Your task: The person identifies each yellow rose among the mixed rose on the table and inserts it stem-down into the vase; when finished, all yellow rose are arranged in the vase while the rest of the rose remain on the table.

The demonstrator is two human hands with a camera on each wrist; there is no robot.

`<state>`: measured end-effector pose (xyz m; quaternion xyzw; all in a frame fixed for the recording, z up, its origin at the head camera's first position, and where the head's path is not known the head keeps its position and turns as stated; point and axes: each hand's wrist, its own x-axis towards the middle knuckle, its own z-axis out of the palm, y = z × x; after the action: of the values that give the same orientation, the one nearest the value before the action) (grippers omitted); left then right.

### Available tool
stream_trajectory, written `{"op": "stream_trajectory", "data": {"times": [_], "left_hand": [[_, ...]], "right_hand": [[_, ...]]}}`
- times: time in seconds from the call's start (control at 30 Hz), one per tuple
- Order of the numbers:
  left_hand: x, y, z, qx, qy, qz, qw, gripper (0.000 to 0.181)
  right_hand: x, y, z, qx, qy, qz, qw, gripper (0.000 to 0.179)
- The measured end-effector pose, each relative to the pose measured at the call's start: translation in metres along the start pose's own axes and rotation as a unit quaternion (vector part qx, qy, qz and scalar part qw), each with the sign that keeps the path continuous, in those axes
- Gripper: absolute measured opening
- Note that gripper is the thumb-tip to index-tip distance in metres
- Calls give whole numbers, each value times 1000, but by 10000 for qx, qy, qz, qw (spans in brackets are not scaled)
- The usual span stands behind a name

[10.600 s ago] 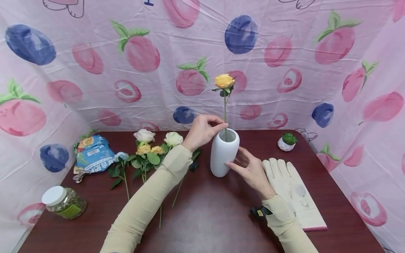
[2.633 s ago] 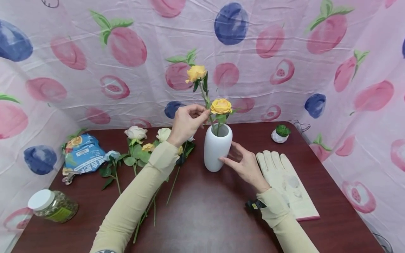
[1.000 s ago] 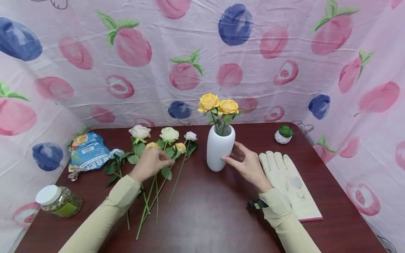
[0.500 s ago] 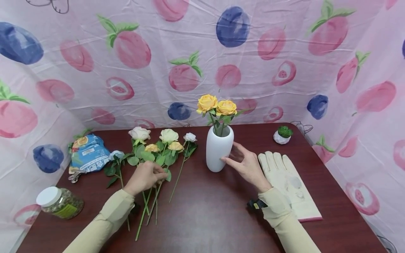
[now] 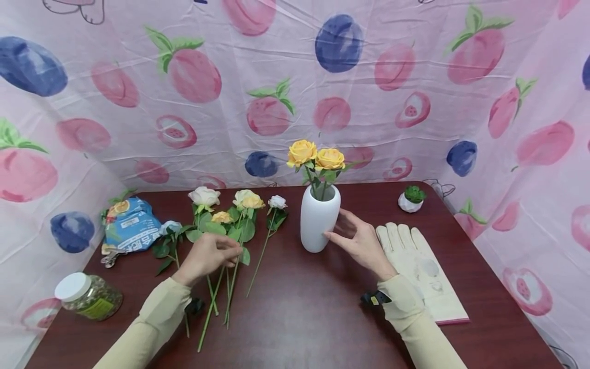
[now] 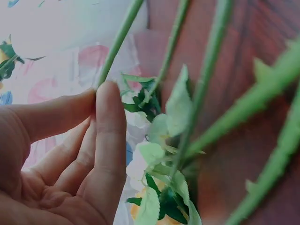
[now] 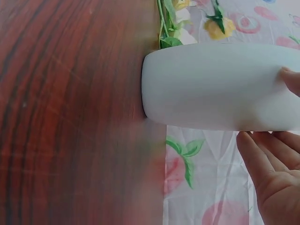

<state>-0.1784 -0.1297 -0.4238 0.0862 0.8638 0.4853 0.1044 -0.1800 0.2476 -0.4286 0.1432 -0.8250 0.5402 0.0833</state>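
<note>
- Left hand [image 5: 209, 256] is pinching a stem [image 6: 118, 42], its yellow rose [image 5: 251, 200] showing beyond the hand.
- I'm watching the right hand [image 5: 363, 248] gripping the white vase [image 5: 317, 223] standing at its left.

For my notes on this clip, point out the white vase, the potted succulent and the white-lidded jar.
White vase [image 5: 316, 224]: head view, middle of its outer wall.
Potted succulent [image 5: 415, 193]: head view, green leaves.
White-lidded jar [image 5: 97, 296]: head view, clear body.

We find the tall, smooth white vase [image 7: 211, 86] cropped in the right wrist view, thorny green stems [image 6: 253, 96] blurred in the left.
</note>
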Motion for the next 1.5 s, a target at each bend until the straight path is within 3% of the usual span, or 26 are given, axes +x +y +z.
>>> {"op": "stream_trajectory", "data": {"times": [0.23, 0.43, 0.6, 0.73, 0.97, 1.07, 1.2, 1.5], "left_hand": [[12, 19, -7, -1151, 488, 133, 9921, 29], [25, 53, -5, -2182, 838, 432, 9713, 33], [35, 84, -1, -2739, 941, 1005, 9518, 28], [44, 108, 2, -3202, 1130, 1351, 9308, 23], [61, 145, -1, -4033, 1811, 2043, 8734, 8], [66, 158, -2, -4211, 1991, 2216, 8567, 6], [73, 169, -1, -4375, 2079, 2289, 8444, 7], [84, 171, 5, -4545, 2254, 2326, 8298, 11]], "right_hand": [[0, 1, 2, -57, 127, 22, 9999, 68], [-1, 0, 2, 261, -53, 159, 9995, 70], [0, 1, 3, 163, 90, 44, 9998, 67], [0, 1, 6, 45, 273, -102, 9996, 66], [-1, 1, 8, -89, 379, -199, 9990, 67], [0, 1, 8, -88, 384, -226, 9990, 67], [0, 2, 8, -63, 392, -265, 9989, 66], [-1, 1, 8, -54, 372, -247, 9990, 66]]}}
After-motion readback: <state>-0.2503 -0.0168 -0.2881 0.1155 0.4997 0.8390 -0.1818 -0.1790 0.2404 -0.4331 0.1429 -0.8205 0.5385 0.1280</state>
